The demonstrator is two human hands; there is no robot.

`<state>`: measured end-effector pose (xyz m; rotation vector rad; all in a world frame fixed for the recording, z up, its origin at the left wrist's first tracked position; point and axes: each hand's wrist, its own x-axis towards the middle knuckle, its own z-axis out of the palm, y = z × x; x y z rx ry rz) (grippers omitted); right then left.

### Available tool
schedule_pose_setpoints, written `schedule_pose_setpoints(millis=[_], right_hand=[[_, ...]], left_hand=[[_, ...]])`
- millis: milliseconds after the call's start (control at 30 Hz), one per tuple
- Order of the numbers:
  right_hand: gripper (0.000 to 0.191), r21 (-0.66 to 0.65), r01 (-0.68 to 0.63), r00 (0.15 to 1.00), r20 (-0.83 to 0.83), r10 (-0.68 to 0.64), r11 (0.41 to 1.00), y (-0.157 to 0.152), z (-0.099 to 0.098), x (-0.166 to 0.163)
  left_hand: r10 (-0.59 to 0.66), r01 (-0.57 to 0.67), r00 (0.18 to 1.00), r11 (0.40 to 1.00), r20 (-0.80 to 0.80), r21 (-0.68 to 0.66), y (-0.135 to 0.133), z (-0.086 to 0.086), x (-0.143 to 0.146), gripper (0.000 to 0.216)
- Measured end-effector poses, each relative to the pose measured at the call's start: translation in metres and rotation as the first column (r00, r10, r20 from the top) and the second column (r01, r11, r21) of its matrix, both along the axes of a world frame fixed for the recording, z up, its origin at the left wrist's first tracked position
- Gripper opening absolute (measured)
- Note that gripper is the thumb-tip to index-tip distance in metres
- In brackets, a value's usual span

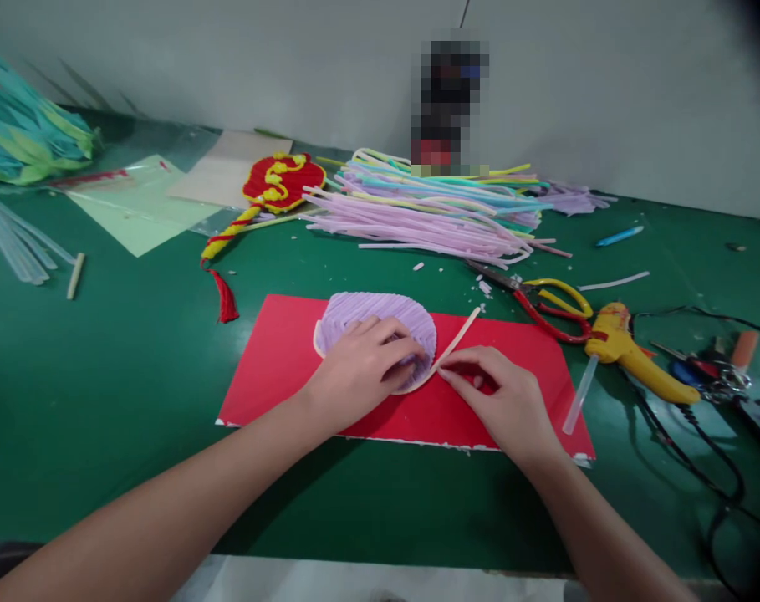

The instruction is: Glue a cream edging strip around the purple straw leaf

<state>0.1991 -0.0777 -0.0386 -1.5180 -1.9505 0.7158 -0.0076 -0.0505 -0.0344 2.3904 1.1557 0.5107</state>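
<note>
On a red board [270, 376] lies a rounded, flat piece covered in rows of purple pipe cleaner [380, 308]. My left hand [364, 359] rests over this piece with its fingers curled, holding it against the board near its right side. A cream pipe cleaner [461, 336] runs along the piece's lower edge, and its free end sticks up to the right. Thumb and forefinger of my right hand [502, 389] pinch that pipe cleaner close to the edge. Part of the purple surface is hidden under my left fingers.
Behind the board lies a pile of pastel pipe cleaners [430, 209]. A red and yellow fan [285, 180] with a tassel is at back left. Scissors [558, 309] and a yellow glue gun [643, 359] with its cable lie right; the clear glue stick overlaps the board.
</note>
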Motion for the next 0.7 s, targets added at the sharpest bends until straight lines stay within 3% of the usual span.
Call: schedule_pose_setpoints(millis=[700], right_hand=[[0.007,0.085,-0.069,0.997,0.021,0.067,0.994,0.0024,0.001,-0.0052]], left_hand=[[0.02,-0.02,1.0,0.999,-0.004,-0.04,0.005,-0.0026,0.0027,0.017]])
